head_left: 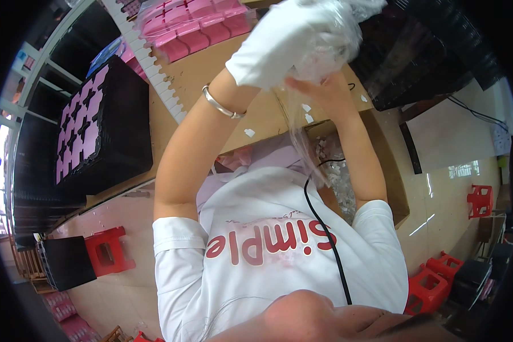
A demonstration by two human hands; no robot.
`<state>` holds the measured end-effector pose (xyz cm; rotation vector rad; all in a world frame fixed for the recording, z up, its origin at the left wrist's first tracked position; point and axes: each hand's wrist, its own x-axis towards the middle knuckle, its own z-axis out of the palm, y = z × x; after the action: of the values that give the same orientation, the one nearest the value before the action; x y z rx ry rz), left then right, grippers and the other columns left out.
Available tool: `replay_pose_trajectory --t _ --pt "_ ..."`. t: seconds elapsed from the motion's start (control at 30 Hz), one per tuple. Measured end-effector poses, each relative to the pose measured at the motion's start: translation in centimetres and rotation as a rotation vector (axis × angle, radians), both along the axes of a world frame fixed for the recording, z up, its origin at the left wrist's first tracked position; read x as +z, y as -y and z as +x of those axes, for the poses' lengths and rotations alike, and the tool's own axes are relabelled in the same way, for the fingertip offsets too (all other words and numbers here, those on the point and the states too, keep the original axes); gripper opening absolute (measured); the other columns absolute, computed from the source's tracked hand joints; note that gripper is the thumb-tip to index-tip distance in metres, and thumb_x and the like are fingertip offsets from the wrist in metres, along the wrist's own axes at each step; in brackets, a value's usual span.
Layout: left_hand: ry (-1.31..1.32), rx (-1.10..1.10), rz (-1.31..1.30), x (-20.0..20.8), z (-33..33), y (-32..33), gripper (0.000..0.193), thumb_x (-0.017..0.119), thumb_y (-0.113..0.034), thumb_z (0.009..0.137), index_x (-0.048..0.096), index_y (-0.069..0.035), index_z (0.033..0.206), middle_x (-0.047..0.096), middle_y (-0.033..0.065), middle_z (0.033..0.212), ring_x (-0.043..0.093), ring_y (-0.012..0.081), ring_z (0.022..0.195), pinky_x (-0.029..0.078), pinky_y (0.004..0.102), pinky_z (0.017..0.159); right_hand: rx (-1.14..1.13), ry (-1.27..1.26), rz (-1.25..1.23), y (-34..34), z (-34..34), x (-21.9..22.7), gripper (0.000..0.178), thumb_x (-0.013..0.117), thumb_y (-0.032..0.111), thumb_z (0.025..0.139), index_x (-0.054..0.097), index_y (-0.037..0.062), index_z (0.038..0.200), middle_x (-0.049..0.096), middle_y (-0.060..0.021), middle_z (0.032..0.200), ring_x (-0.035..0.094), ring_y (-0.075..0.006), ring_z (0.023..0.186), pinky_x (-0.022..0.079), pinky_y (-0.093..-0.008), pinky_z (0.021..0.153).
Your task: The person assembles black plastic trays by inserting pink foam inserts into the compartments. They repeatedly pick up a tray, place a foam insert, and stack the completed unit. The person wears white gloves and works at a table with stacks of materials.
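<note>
The left hand [296, 40] wore a white glove [251, 65] and was up at the top of the frame, a bit right of the middle. A silver bracelet [218, 104] went around that wrist. The right hand [325, 90] was bare and just below it, with its thumb out to the side. Crinkly clear plastic [339, 48] was at both hands, near the top of the frame, and a long thin bit hung down toward the shirt [285, 251]. The plastic hid the fingers, so I could not tell if either hand was open or gripping.

Under the hands was a table with brown cardboard [211, 71] on it. A few small white bits of paper [249, 133] lay there. Pink things [194, 25] in clear wrap sat at the upper left. A black box [122, 119] with light purple shapes [82, 125] on its side stood at the left. Big black things [416, 51] were piled at the upper right. An open brown box [390, 171] right of the middle had clear scraps [342, 194] in it. A black cord [325, 228] ran down over the white shirt. Red stools [427, 288] stood on the shiny floor [439, 222] at the lower right, and another red stool [111, 251] stood at the lower left.
</note>
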<state>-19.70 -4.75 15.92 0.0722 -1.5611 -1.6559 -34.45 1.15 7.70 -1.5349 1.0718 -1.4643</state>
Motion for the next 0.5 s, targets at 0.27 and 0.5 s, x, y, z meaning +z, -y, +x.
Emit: replay_pose_trajectory --t 0.27,0.5 --pt "0.422 0.775 -0.509 0.1 3.5 -4.8 0.045 0.070 -0.010 0.086 0.056 -0.004 0.129 0.061 0.0074 0.121 0.059 0.0128 0.108 0.047 0.0268 0.093 -0.493 0.379 -0.639 -12.7 -15.7 1.9 0.079 0.054 0.016 0.068 0.033 -0.0141 0.139 0.040 -0.0228 0.145 0.029 -0.0287 0.142 0.019 -0.0421 0.118" --pt "0.358 0.730 -0.151 -7.3 4.9 -4.5 0.027 0.060 -0.010 0.096 0.061 0.001 0.120 0.064 0.0057 0.119 0.059 0.0122 0.107 0.044 0.0269 0.096 -0.115 1.284 -0.856 -34.8 -34.6 -8.9 0.029 0.060 0.004 0.068 0.053 0.0024 0.096 0.056 -0.0062 0.082 0.058 -0.0179 0.072 0.048 -0.0265 0.068"
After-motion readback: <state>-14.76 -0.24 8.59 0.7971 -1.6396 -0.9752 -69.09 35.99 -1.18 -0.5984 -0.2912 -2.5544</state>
